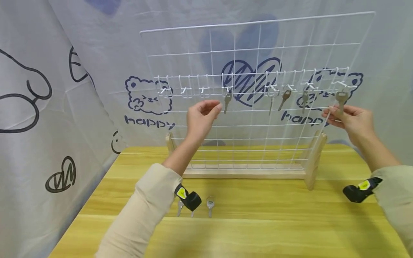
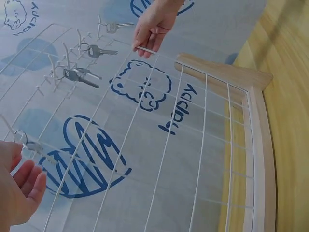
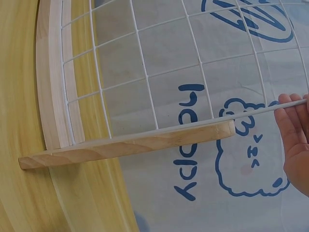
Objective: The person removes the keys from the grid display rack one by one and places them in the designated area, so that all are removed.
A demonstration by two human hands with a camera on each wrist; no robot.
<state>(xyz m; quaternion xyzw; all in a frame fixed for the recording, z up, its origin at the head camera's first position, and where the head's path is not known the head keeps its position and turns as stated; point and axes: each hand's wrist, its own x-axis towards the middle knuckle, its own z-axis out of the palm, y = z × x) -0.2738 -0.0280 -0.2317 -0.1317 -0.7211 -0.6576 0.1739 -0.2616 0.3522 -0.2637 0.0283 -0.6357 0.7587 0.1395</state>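
keys (image 1: pixel 210 204) lying on table (image 1: pixel 258 211): head view only

One key (image 1: pixel 192 214) mostly hidden behind wrist camera (image 1: pixel 193 201); right hand (image 3: pixel 296 140) cut by right wrist view's edge.

Two hands (image 1: pixel 200 117), eight keys (image 1: pixel 210 204), eight hooks (image 1: pixel 185 89) and one grid (image 1: pixel 245 110) show.

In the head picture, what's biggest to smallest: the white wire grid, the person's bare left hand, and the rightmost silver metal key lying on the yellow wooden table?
1. White wire grid
2. Bare left hand
3. Silver metal key
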